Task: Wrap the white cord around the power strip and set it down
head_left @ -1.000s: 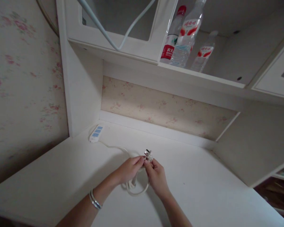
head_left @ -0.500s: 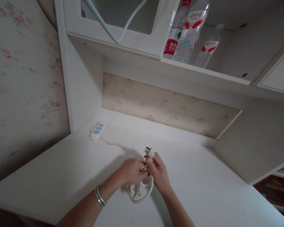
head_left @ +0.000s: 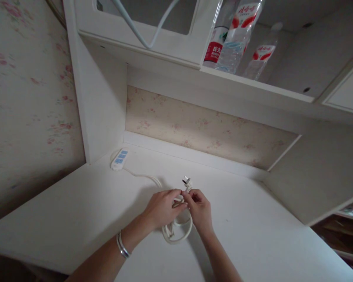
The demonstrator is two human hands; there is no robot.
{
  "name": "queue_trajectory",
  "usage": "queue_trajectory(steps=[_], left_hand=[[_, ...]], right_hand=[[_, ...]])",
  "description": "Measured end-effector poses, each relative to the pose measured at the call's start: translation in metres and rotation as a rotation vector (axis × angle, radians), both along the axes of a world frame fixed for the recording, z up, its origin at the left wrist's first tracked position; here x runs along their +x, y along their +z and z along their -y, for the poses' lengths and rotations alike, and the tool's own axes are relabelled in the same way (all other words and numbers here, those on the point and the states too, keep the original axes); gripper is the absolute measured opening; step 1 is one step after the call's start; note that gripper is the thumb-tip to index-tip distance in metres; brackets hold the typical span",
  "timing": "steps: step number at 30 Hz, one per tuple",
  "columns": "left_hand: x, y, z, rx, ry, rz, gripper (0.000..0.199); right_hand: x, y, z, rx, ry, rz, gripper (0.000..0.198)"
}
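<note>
Two hands on the cord (head_left: 180, 240) over the table (head_left: 241, 246): my right hand (head_left: 200, 209) pinches it just below the plug (head_left: 188, 181); my left hand (head_left: 161, 207), curled inward before, has spread around the loops, grip unclear. Cord work seems unfinished.

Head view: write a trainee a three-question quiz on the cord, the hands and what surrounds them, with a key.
1. Multiple choice: what is on the end of the cord, by the right hand? a) a bulb b) a plug c) a spoon
2. True or false: the power strip lies on the table, to the left of the left hand.
3. Fill in the number: ___ bottles show on the open shelf.

Key: 1 b; 2 true; 3 three.
</note>
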State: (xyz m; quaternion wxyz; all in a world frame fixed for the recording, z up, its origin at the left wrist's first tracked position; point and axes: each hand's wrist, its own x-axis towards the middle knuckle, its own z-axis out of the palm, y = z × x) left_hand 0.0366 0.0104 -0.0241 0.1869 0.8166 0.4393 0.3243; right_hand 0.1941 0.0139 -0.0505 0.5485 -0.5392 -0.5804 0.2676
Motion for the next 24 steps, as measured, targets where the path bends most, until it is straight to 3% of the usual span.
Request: queue_trajectory(steps=[3,10,14,17,21,24], left_hand=[[0.0,-0.003,0.0,0.078,0.038,-0.016,0.027],[0.001,-0.014,-0.008,0.273,0.083,-0.009,0.028],[-0.004,-0.017,-0.014,0.248,0.152,0.037,0.029],[-0.008,-0.015,-0.015,0.246,0.106,0.117,0.027],[-0.005,-0.013,-0.01,0.22,-0.031,0.177,0.028],[-0.002,-0.012,-0.008,0.087,-0.02,0.224,0.028]], right_hand=[[-0.003,0.002,0.001,0.029,0.011,0.072,0.026],[-0.001,0.0,0.002,0.243,0.104,0.211,0.018],[0.003,-0.006,0.005,0.285,0.008,0.398,0.015],[0.003,-0.01,0.003,0.19,0.098,0.51,0.023],[0.003,-0.017,-0.002,0.122,0.159,0.432,0.031],[0.007,-0.02,-0.003,0.165,0.153,0.435,0.035]])
